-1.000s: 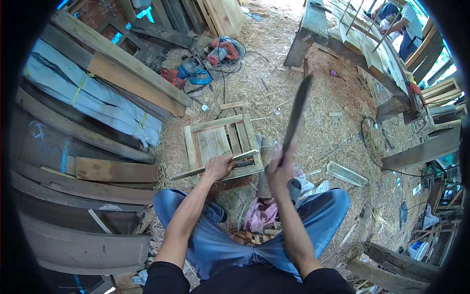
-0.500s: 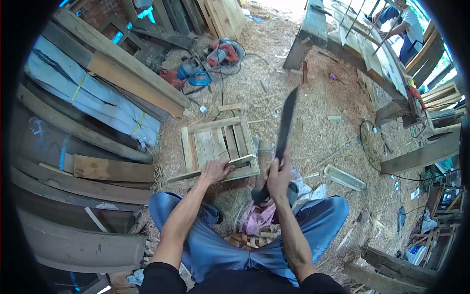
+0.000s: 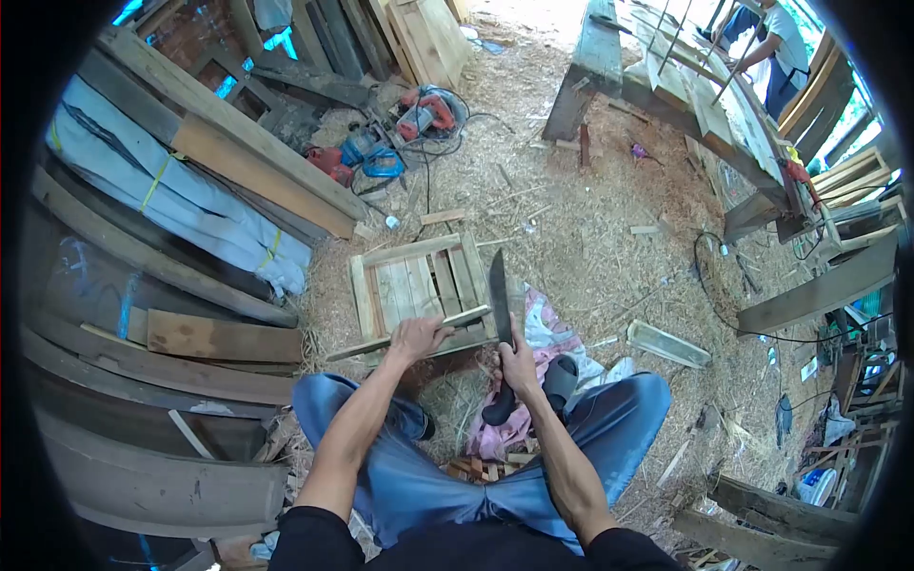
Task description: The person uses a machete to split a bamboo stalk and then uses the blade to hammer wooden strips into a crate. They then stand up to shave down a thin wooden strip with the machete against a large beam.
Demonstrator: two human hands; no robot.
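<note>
My left hand [image 3: 416, 340] is closed round a thin wooden strip [image 3: 369, 349], which lies slanted over the near edge of a slatted wooden frame [image 3: 412, 255]. In my right hand [image 3: 517, 364] is a large dark-bladed knife [image 3: 499, 290], its blade pointing away from me and its dark handle end toward my lap. The blade is beside the right end of the strip; whether they touch is unclear. A pink cloth [image 3: 499, 436] lies on the ground below my right hand.
Power tools [image 3: 426, 114] with cables lie beyond the frame. Planks and a wrapped bundle [image 3: 162, 186] line the left. A heavy timber bench [image 3: 602, 62] stands at back right, with a person [image 3: 783, 48] behind it. A pale block [image 3: 668, 344] lies on the right.
My right hand has moved left and slightly down with the knife, bringing the blade from the upper right to beside the strip's end. My left hand has barely moved.
</note>
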